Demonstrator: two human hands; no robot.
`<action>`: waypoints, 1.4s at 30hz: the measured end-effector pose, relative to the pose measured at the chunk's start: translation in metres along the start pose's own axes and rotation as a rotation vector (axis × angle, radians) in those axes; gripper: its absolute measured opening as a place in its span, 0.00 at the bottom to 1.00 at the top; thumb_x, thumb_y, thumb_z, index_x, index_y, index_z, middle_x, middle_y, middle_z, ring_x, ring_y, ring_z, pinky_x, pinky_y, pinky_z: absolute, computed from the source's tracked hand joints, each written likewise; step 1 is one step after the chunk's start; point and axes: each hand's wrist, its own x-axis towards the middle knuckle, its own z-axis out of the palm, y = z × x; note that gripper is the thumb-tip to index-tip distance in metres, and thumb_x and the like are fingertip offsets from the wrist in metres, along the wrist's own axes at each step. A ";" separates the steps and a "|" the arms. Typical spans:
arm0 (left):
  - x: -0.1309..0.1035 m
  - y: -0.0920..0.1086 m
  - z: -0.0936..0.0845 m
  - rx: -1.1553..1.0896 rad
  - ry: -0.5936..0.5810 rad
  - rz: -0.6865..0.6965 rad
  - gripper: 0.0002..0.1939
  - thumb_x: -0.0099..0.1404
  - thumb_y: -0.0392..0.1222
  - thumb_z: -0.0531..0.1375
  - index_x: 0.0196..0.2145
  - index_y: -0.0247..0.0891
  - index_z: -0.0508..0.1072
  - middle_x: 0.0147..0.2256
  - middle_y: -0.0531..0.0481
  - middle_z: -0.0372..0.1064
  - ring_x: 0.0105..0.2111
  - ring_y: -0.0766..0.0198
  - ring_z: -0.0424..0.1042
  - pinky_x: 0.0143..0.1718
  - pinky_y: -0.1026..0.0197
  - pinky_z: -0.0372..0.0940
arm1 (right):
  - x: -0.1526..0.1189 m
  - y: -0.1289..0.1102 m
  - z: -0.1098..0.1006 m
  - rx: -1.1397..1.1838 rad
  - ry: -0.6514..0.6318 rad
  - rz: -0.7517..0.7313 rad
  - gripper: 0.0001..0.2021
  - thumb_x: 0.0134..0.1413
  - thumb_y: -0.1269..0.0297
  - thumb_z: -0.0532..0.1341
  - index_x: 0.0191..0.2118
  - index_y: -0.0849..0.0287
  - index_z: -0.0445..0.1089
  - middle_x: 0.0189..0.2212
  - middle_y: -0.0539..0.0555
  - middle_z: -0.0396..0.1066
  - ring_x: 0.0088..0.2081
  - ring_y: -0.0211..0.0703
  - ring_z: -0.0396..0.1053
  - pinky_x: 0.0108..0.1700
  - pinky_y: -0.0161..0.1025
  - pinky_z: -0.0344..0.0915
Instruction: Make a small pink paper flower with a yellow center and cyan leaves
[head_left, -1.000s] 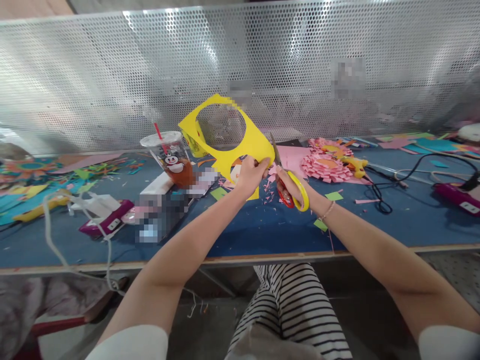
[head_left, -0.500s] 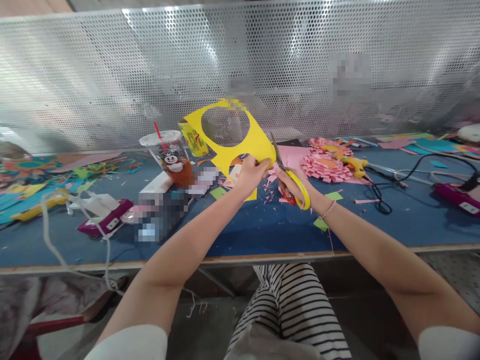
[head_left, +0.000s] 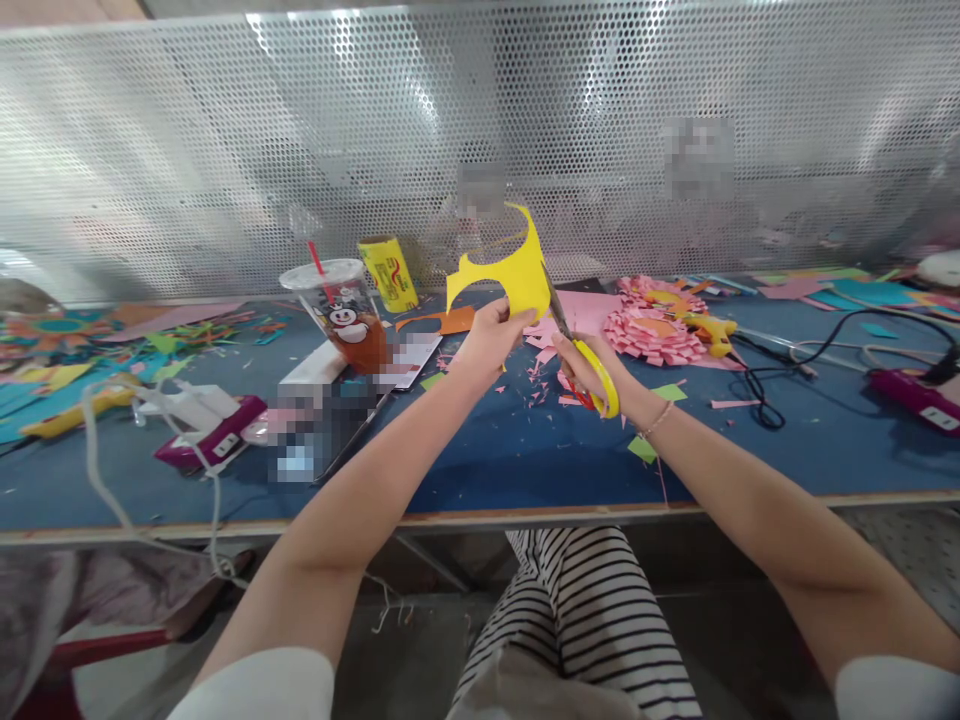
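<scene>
Above the blue table, my left hand [head_left: 491, 335] pinches a sheet of yellow paper [head_left: 517, 280] with large rounded cut-outs. My right hand [head_left: 592, 372] is closed on the handles of yellow-and-red scissors [head_left: 606, 375], fingers through the loops. The blades point up and away, lying against the right edge of the paper; how far apart they stand is hard to see. Pink paper scraps lie on the table under the hands. Beyond my right hand rest fringed pink paper flowers [head_left: 651, 332] with orange centres.
A plastic cup of brown drink [head_left: 341, 315] and a yellow tube-shaped roll [head_left: 388, 273] stand behind my left arm. Purple power strips [head_left: 214, 437] with cables lie at both sides. Yellow glue guns [head_left: 714, 335] rest left and right. A perforated metal screen [head_left: 555, 130] closes off the back.
The yellow paper has turned in my left hand, so its big round hole now shows nearly edge-on and the sheet looks narrower. The scissors stay at its right edge.
</scene>
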 end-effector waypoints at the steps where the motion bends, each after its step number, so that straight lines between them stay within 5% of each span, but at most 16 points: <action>1: -0.001 -0.003 0.001 0.033 -0.006 0.008 0.06 0.53 0.38 0.59 0.25 0.34 0.66 0.18 0.57 0.58 0.14 0.77 0.49 0.16 0.69 0.43 | -0.001 -0.001 0.001 0.038 -0.003 0.020 0.20 0.52 0.44 0.53 0.26 0.59 0.57 0.13 0.45 0.56 0.12 0.29 0.53 0.14 0.29 0.51; 11: -0.002 -0.010 0.002 0.166 -0.046 0.016 0.08 0.53 0.41 0.60 0.24 0.33 0.69 0.19 0.53 0.64 0.14 0.76 0.52 0.17 0.68 0.46 | 0.000 -0.005 0.002 0.136 -0.020 0.037 0.21 0.52 0.44 0.52 0.22 0.57 0.55 0.11 0.44 0.53 0.12 0.29 0.50 0.13 0.30 0.49; 20: -0.003 -0.006 0.004 0.036 0.137 -0.017 0.06 0.49 0.38 0.61 0.27 0.33 0.70 0.22 0.52 0.68 0.19 0.73 0.64 0.21 0.68 0.59 | -0.001 0.002 0.004 0.128 -0.042 -0.034 0.21 0.51 0.42 0.52 0.24 0.58 0.56 0.13 0.44 0.54 0.12 0.29 0.51 0.13 0.29 0.50; 28: -0.005 -0.001 0.001 0.185 0.023 0.021 0.07 0.50 0.39 0.62 0.21 0.33 0.69 0.17 0.53 0.66 0.14 0.75 0.59 0.17 0.69 0.55 | 0.001 0.003 0.003 0.266 -0.032 0.077 0.21 0.50 0.43 0.54 0.25 0.58 0.56 0.14 0.44 0.55 0.13 0.29 0.52 0.13 0.28 0.51; 33: -0.002 0.012 -0.002 0.140 -0.024 -0.049 0.06 0.48 0.36 0.63 0.21 0.31 0.70 0.16 0.51 0.66 0.13 0.76 0.58 0.16 0.69 0.55 | 0.003 0.009 0.006 0.274 -0.026 0.013 0.21 0.50 0.42 0.54 0.26 0.58 0.56 0.15 0.44 0.55 0.13 0.28 0.51 0.13 0.28 0.51; 42: 0.009 0.010 -0.013 -0.079 0.281 -0.037 0.24 0.41 0.34 0.68 0.37 0.38 0.65 0.20 0.59 0.63 0.20 0.68 0.71 0.24 0.66 0.67 | -0.001 0.002 0.008 0.215 -0.036 -0.018 0.23 0.48 0.40 0.54 0.25 0.57 0.55 0.13 0.43 0.53 0.12 0.28 0.50 0.13 0.29 0.50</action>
